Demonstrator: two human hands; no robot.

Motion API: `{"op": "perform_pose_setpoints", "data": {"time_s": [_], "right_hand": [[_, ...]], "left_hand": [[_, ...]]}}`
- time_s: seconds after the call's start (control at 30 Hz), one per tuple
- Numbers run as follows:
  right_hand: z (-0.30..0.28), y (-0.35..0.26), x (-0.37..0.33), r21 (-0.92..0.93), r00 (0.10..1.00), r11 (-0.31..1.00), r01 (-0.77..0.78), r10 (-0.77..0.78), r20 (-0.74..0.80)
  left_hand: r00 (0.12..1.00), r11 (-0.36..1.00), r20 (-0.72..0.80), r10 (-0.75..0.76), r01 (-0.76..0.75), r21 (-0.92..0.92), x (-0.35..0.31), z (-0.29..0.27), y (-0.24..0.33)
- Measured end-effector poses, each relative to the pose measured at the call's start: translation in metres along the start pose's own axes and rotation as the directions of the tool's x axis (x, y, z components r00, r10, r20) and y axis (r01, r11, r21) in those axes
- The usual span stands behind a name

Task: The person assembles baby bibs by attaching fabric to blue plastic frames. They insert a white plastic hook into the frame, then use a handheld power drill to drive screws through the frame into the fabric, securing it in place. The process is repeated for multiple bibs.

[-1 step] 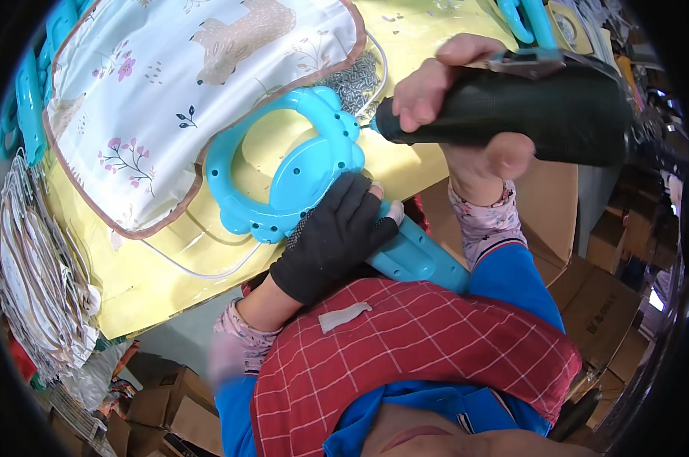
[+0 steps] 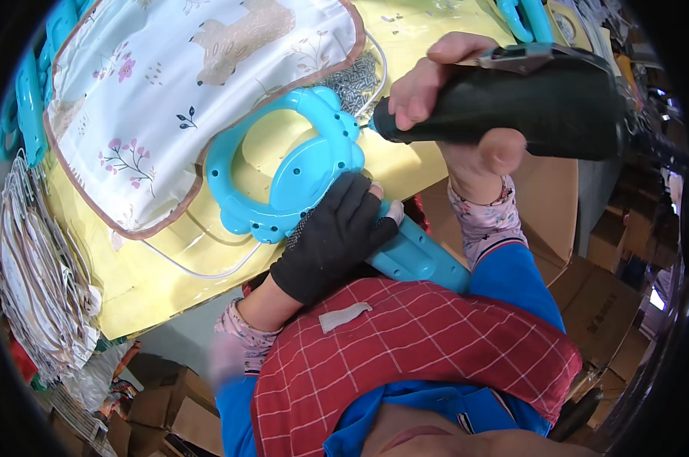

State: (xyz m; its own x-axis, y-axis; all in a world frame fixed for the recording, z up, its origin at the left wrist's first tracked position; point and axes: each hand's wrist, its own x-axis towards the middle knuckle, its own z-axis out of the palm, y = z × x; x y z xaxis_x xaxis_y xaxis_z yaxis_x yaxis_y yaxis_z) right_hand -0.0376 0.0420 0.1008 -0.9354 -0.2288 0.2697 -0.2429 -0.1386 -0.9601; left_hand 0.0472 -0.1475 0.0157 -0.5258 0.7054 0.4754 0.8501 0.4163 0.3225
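Note:
My left hand [image 2: 330, 238], in a black fingerless glove, is closed around a turquoise plastic frame [image 2: 219, 164], near where a broad turquoise bar [image 2: 424, 263] runs down beside my apron. The frame has a round opening, a rounded inner panel and several small dark holes. My right hand [image 2: 420, 87] is bare and wraps a black power screwdriver [image 2: 527, 103], held nearly level. Its tip points left and meets, or nearly meets, the frame's right edge; whether it touches a screw I cannot make out. Just behind the frame lies a heap of small metal screws [image 2: 354, 85].
A padded white cloth [image 2: 158, 99] with animal and flower prints and a brown border covers the table's left. A thin white cord [image 2: 199, 273] loops over the yellow tabletop [image 2: 139, 305]. Stacked sheets [image 2: 36, 266] stand at left; cardboard boxes [image 2: 596, 305] sit at lower right.
The screwdriver's rear end has shifted slightly left with my right hand. My left hand and the turquoise frame stay where they were.

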Motion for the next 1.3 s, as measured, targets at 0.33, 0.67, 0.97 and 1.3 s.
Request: {"op": "perform_pose_setpoints", "data": {"time_s": [0.33,0.67,0.97,1.3], "right_hand": [[-0.023,0.013,0.003,0.313,0.930,0.890,0.332,-0.364,0.051],[-0.023,0.018,0.003,0.209,0.821,0.813,0.543,-0.566,0.068],[-0.014,0.026,-0.005,0.144,0.832,0.828,0.543,-0.553,0.040],[-0.014,0.024,-0.013,0.148,0.861,0.857,0.494,-0.506,0.052]], "left_hand": [[1.000,1.000,-0.009,-0.002,0.002,0.002,-0.003,0.005,0.000],[1.000,1.000,-0.005,-0.003,0.003,0.008,-0.003,0.005,0.001],[1.000,1.000,0.001,-0.010,0.010,-0.011,-0.001,0.003,0.001],[1.000,1.000,0.024,0.007,-0.007,0.021,-0.003,0.004,0.001]]}}
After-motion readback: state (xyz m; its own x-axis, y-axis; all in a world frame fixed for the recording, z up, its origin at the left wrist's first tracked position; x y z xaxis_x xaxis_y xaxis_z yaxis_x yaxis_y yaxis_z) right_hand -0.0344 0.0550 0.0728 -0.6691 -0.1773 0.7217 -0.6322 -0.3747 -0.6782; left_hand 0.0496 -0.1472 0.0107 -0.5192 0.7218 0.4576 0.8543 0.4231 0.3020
